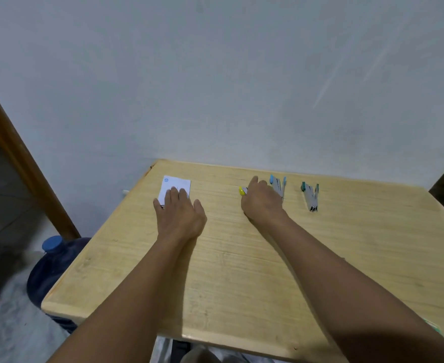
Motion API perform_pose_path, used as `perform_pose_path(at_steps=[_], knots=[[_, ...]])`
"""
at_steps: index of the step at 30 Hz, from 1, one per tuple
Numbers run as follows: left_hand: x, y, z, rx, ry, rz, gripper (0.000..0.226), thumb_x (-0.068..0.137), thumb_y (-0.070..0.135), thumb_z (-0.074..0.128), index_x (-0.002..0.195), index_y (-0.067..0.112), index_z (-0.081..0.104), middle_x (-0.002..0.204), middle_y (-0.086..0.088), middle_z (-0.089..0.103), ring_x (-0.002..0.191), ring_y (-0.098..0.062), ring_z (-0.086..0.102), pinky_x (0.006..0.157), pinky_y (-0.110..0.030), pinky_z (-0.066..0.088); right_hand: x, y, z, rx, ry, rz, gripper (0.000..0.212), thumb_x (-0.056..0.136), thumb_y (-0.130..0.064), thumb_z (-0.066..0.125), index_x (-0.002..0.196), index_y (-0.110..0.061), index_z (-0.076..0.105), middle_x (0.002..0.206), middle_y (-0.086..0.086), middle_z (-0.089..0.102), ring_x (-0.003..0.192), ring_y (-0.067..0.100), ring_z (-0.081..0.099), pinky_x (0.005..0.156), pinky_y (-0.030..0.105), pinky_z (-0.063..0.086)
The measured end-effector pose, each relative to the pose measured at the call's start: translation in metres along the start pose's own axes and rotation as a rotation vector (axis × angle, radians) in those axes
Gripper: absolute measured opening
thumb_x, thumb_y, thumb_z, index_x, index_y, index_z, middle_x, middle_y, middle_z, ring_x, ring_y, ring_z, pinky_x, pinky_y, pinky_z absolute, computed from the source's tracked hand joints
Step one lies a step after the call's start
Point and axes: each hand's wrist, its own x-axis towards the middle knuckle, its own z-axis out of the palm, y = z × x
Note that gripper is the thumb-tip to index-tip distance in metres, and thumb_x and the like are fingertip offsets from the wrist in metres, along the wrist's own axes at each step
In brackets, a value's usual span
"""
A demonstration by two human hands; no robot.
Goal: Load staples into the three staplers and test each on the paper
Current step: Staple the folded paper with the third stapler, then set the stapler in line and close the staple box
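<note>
Three staplers lie in a row near the far edge of the wooden table (242,271). My right hand (261,203) covers the yellow stapler (242,191) and is closed around it; only its yellow tip shows. Just right of that hand lies the light blue stapler (278,185), partly hidden. Farther right, the teal stapler (310,196) lies free. At the far left, white paper (176,185) rests on the table, and my left hand (180,214) lies flat with its fingers on the paper's near edge.
A white wall rises behind the table. A blue water jug (50,268) stands on the floor at the table's left corner, beside a slanted wooden beam (19,158). A small green and white item (433,326) sits at the near right table edge.
</note>
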Motion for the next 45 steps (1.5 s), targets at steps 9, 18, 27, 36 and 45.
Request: perform_pose_path(at_steps=[9,18,27,36,45], knots=[[0.002,-0.003,0.003,-0.059,0.077,0.046,0.039,0.098,0.021,0.031,0.13,0.005,0.047,0.155,-0.016,0.032,0.15,-0.031,0.013,0.12,-0.053,0.006,0.025,-0.005,0.008,0.111,0.074,0.115,0.058,0.099,-0.039,0.045,0.142,0.0,0.035,0.137,0.015,0.046,0.121,0.03,0.052,0.076,0.034,0.041],[0.001,-0.003,0.006,0.024,0.236,0.082,0.024,0.09,0.016,0.042,0.099,0.006,0.063,0.107,-0.014,0.057,0.104,-0.034,0.05,0.11,-0.049,0.028,-0.02,0.016,0.006,0.267,0.082,0.031,0.027,0.09,-0.008,0.054,0.114,-0.007,0.066,0.114,0.011,0.062,0.096,0.029,0.063,0.068,0.031,0.046],[0.002,0.0,0.003,-0.029,0.204,0.119,0.027,0.095,0.021,0.035,0.099,0.013,0.06,0.112,-0.007,0.057,0.114,-0.028,0.048,0.114,-0.046,0.019,0.008,0.014,0.01,0.351,0.153,0.058,0.018,0.095,-0.023,0.057,0.104,-0.011,0.068,0.1,0.007,0.068,0.084,0.025,0.065,0.066,0.031,0.047],[0.003,-0.004,0.002,-0.056,0.2,0.118,0.037,0.097,0.026,0.038,0.124,0.012,0.059,0.133,-0.011,0.052,0.136,-0.03,0.033,0.118,-0.056,0.011,-0.03,0.017,-0.01,0.424,0.144,0.047,0.039,0.095,-0.038,0.059,0.131,-0.024,0.059,0.125,-0.002,0.064,0.107,0.016,0.063,0.082,0.034,0.051],[-0.037,0.013,-0.014,-0.133,0.447,0.414,0.032,0.086,0.026,0.052,0.103,0.006,0.071,0.108,-0.018,0.062,0.105,-0.04,0.055,0.092,-0.046,0.041,-0.208,0.116,-0.056,0.447,0.277,-0.03,0.021,0.089,-0.042,0.065,0.109,-0.037,0.068,0.1,-0.02,0.061,0.089,0.0,0.058,0.076,0.026,0.049]])
